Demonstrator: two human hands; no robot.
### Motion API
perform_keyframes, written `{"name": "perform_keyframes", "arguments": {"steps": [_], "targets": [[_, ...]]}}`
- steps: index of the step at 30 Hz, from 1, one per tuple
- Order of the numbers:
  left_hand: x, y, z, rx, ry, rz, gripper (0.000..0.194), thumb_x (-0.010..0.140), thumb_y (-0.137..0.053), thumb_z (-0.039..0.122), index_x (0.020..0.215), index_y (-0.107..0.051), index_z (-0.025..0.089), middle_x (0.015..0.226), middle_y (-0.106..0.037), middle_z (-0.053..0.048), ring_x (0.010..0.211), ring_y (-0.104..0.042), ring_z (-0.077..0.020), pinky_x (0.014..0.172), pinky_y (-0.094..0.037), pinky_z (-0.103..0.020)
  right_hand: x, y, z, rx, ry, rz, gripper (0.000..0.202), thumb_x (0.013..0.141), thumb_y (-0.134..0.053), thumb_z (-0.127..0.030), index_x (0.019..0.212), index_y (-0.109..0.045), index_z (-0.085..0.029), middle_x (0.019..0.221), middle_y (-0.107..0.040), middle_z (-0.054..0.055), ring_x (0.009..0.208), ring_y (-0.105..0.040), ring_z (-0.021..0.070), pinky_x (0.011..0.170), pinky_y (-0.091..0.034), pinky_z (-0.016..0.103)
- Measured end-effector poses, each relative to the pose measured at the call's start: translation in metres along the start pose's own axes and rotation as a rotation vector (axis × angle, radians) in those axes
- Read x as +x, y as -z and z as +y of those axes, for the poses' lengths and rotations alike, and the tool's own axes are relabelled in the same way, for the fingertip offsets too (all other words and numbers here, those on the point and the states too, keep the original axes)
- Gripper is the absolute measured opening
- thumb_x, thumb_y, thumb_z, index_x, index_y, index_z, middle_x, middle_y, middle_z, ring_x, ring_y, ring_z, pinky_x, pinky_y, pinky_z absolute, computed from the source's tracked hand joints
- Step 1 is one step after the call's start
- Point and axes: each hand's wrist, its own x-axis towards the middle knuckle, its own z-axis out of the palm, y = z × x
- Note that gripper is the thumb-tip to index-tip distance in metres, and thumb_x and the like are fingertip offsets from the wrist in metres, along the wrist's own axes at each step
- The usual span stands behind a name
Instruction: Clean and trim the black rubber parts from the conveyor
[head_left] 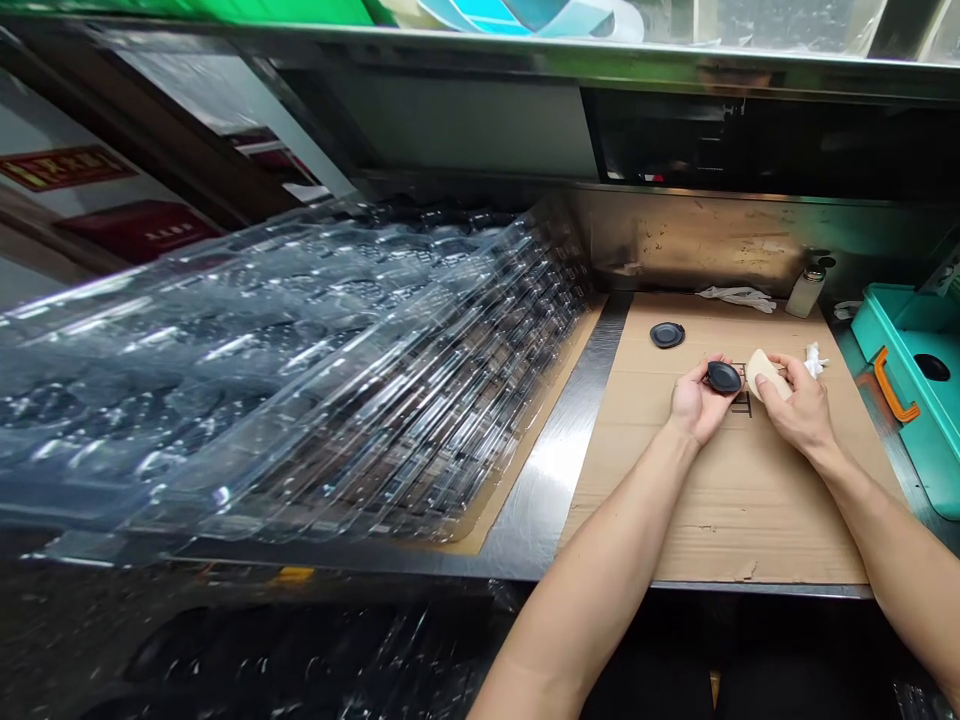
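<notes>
Palm up over the cardboard sheet point(675, 490), my left hand point(696, 405) has its fingers wrapped round a small black oval part point(724, 377). Close to its right, my right hand point(804, 405) pinches a cream-coloured pad point(765, 375) between thumb and fingers. The pad is beside the black part; whether they touch is hard to tell. Another black part point(667, 335) lies on the cardboard, beyond my left hand and to its left. Dark printed marks on the cardboard show between my hands.
Stacked clear plastic trays point(300, 380) fill the left side. A teal bin point(919, 420) with an orange handle point(892, 385) stands at the right, a black piece point(931, 367) inside. At the back are a bottle point(806, 292) and white gloves point(739, 297); a metal shelf edge crosses above.
</notes>
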Motion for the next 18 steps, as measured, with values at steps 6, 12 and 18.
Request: {"name": "perform_keyframes", "arguments": {"steps": [6,12,18], "targets": [[-0.001,-0.002,-0.001,-0.025,-0.011,0.038,0.024,0.102,-0.046,0.022,0.088,-0.064,0.014,0.091,-0.067,-0.010,0.091,-0.071,-0.0220,0.090,-0.060,-0.043,0.005,0.003,0.013,-0.068,-0.048,0.007,0.052,0.085,-0.061,-0.052,0.125,-0.068,-0.020,0.102,-0.075,0.010,0.091,-0.068,0.0270,0.085,-0.052,0.042],[-0.001,-0.001,0.000,-0.056,0.001,0.039,0.029,0.103,-0.045,0.024,0.084,-0.064,0.013,0.098,-0.068,-0.014,0.107,-0.070,-0.0273,0.101,-0.057,-0.048,0.006,0.003,0.017,-0.102,-0.029,-0.015,0.051,0.086,-0.060,-0.052,0.125,-0.068,-0.020,0.096,-0.074,0.008,0.083,-0.066,0.0245,0.079,-0.051,0.038],[-0.003,-0.001,-0.002,-0.091,0.051,-0.024,0.038,0.105,-0.037,0.031,0.087,-0.065,0.013,0.100,-0.069,-0.016,0.113,-0.069,-0.0294,0.096,-0.059,-0.046,0.003,0.003,0.018,-0.121,-0.050,-0.024,0.048,0.086,-0.062,-0.051,0.123,-0.068,-0.022,0.092,-0.074,0.006,0.082,-0.066,0.0243,0.078,-0.050,0.037]]}}
